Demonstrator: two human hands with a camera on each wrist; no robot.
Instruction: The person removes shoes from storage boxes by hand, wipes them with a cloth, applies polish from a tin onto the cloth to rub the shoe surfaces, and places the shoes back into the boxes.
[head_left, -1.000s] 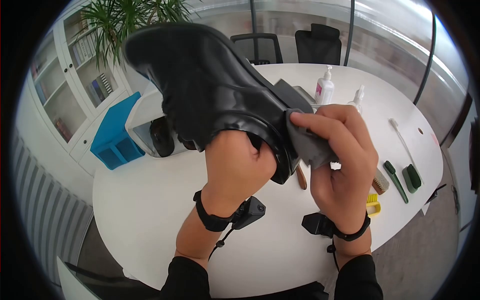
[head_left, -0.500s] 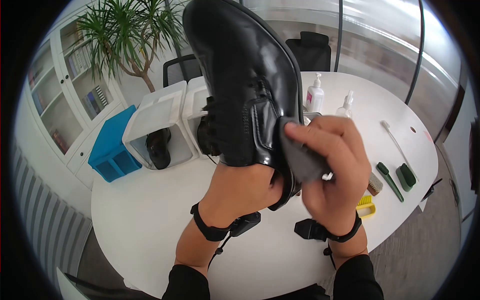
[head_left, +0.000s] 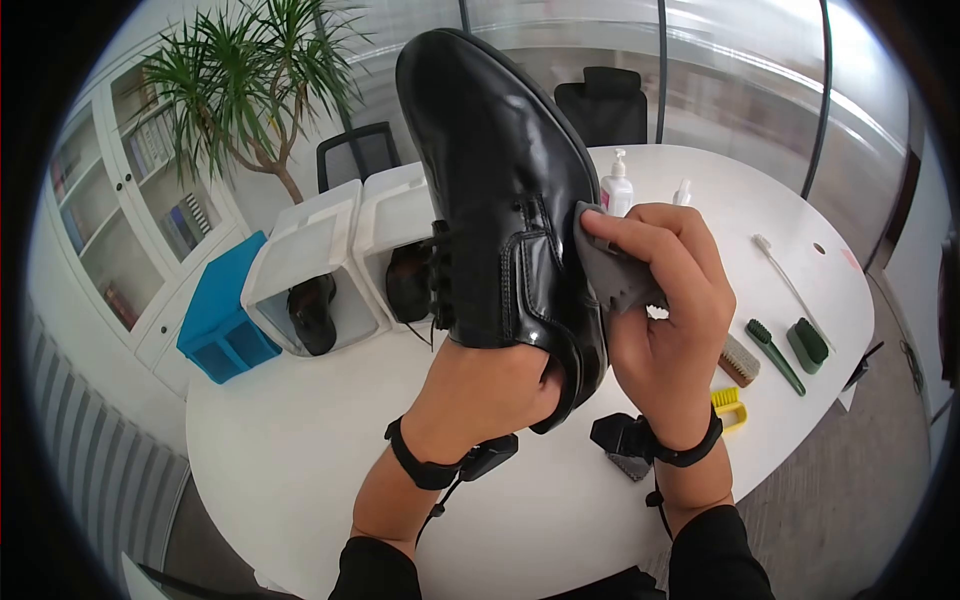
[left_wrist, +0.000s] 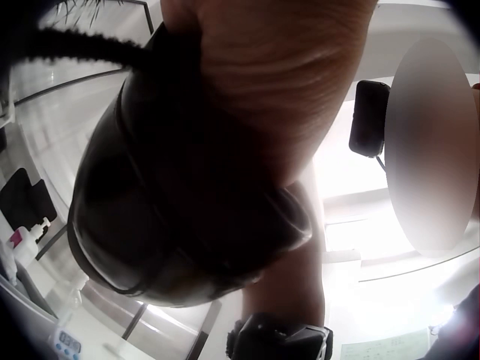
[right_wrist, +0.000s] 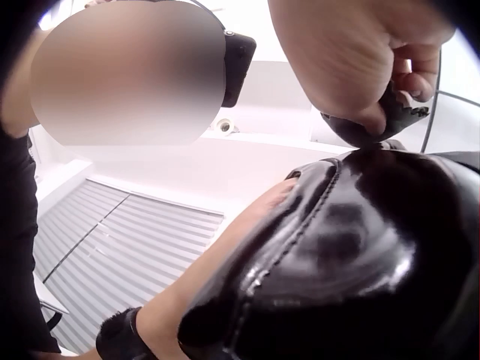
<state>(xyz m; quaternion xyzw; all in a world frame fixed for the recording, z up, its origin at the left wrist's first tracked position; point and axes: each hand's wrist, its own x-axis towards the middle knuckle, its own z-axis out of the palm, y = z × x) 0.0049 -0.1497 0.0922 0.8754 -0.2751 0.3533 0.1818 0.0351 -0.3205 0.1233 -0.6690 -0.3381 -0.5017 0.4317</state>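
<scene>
A glossy black leather dress shoe (head_left: pixel 500 190) is held up over the table, toe upward and laces toward the left. My left hand (head_left: pixel 490 385) reaches into its opening and holds it from inside; the fingers are hidden in the shoe. My right hand (head_left: pixel 672 310) pinches a grey cloth (head_left: pixel 615 275) between thumb and fingers. The cloth lies against the shoe's side, toward the heel. In the right wrist view the right hand (right_wrist: pixel 367 67) presses the cloth (right_wrist: pixel 367 127) close over the shiny heel part (right_wrist: pixel 352 247).
Clear-fronted boxes (head_left: pixel 300 240) with dark shoes and a blue box (head_left: pixel 230 310) stand at the left. A pump bottle (head_left: pixel 617 185) is at the back. Along the right lie a wooden brush (head_left: pixel 738 360), green brushes (head_left: pixel 775 355), a yellow brush (head_left: pixel 730 410) and a white long-handled brush (head_left: pixel 790 280).
The shoe has turned from a leftward tilt to nearly upright, its laced side swinging left. The right hand has kept the cloth on it, shifting slightly up and left since half a second ago.
</scene>
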